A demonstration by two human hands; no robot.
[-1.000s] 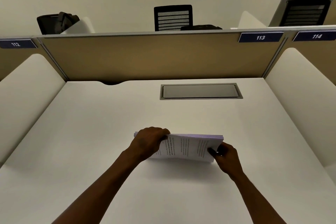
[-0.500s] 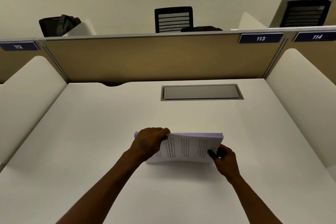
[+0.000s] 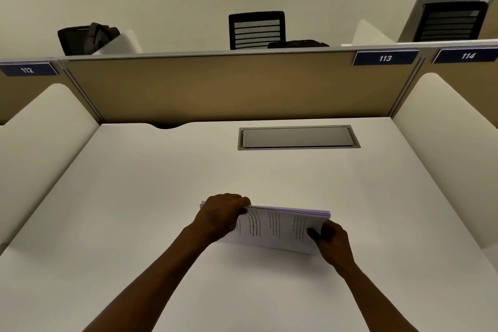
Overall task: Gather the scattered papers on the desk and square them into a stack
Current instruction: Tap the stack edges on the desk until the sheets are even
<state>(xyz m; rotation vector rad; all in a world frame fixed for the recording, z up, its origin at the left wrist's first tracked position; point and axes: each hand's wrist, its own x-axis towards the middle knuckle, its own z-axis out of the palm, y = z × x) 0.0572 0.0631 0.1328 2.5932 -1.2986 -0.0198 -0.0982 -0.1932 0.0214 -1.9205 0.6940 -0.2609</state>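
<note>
Left hand (image 3: 222, 214) curls over the top left corner of the paper stack (image 3: 277, 228), fingers wrapped down its far edge. Right hand (image 3: 332, 237) pinches the lower right corner, thumb on the printed face. That stack stands tilted on its bottom edge on the white counter (image 3: 134, 210), near the middle. Beyond it, a grey hatch (image 3: 297, 137) sits flush in the counter. Further back, the tan divider (image 3: 229, 89) carries the 113 tag (image 3: 385, 58).
</note>
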